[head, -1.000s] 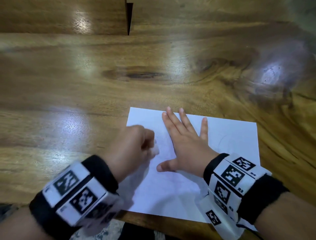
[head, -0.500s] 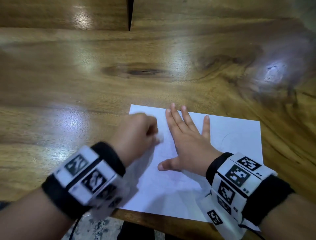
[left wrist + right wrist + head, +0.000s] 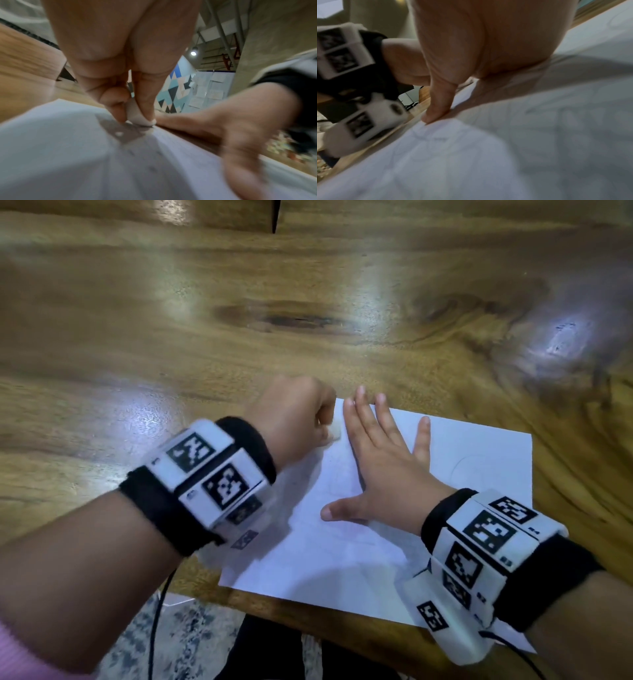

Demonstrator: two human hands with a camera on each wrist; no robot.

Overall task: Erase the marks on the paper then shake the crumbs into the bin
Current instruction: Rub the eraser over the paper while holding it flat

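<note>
— What do we have in the left hand (image 3: pixel 294 416)?

— We see it curled into a fist, with a small white eraser (image 3: pixel 137 115) pinched between thumb and fingers (image 3: pixel 113 106). The eraser's tip touches the paper (image 3: pixel 342 559) near the sheet's far left corner.

— And the right hand (image 3: pixel 380 470)?

— We see it lying flat on the paper, palm down, fingers straight and spread, thumb out to the left. It holds nothing; it presses on the sheet. The eraser sits just beside its index finger.

— Do we see marks (image 3: pixel 426 136) on the sheet?

— Faint pencil lines, yes. From the right wrist we make out thin curves near the thumb tip, and from the head view a faint arc (image 3: pixel 459 470) to the right of the hand. In the left wrist view, a few small specks (image 3: pixel 119 134) lie on the paper in the shadow under the eraser; we cannot tell for sure what they are.

— Where does the paper lie?

— On a wooden table (image 3: pixel 171 337), at its near edge, with the right near corner hidden under the right wristband (image 3: pixel 486 556). The left wristband (image 3: pixel 205 470) hangs over the sheet's left side.
</note>
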